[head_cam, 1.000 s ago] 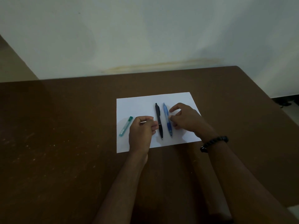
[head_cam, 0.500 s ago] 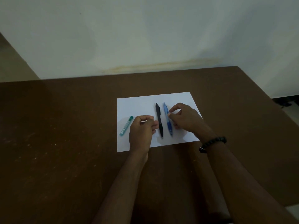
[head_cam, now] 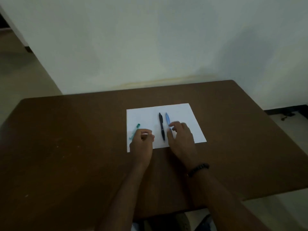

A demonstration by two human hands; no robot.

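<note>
A white sheet of paper lies on a brown table. On it a black pen and a blue pen lie side by side, pointing away from me. A green tube lies slanted at the sheet's left. My left hand pinches a thin pale piece and covers the tube's near end. My right hand, blurred, has thumb and fingertips curled round the blue pen's near half, which it hides.
A pale wall stands just behind the table's far edge. The table's right edge drops to a light floor with a dark cable. A dark bead bracelet is on my right wrist.
My hands have drawn apart: the left one slid left over the green tube's end, the right one shifted onto the blue pen. The view has pulled back.
</note>
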